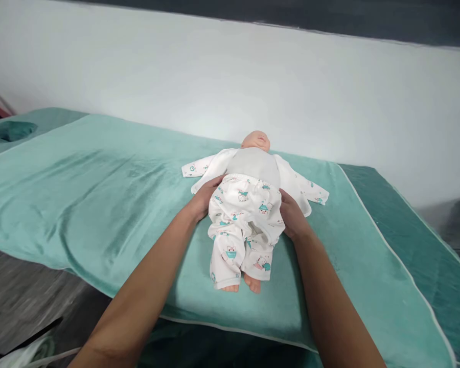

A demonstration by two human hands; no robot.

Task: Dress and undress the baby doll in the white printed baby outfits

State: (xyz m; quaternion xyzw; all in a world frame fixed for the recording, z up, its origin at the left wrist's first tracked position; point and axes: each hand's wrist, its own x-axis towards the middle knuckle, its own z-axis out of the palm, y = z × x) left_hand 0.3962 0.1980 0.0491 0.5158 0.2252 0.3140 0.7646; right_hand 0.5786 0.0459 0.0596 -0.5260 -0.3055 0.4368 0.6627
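Observation:
A baby doll [256,140] lies on its back on a green velvet bed cover, head towards the wall and feet towards me. Its white printed trousers [245,204] are on up to the waist, with the toes showing below the cuffs. The white baby jacket [295,181] hangs unfastened, its sleeves spread to both sides and the grey torso bare between. At the left side of the waistband is my left hand [209,194], its fingertips partly hidden by the cloth. My right hand [291,214] grips the opposite side, fingers mostly behind the trousers.
The green cover [99,204] has creases on the left and hangs over the bed's front edge. A white wall [157,76] stands right behind the doll. At the far left is a face hole [11,130] in the bed. White cloth [34,352] shows at the bottom left.

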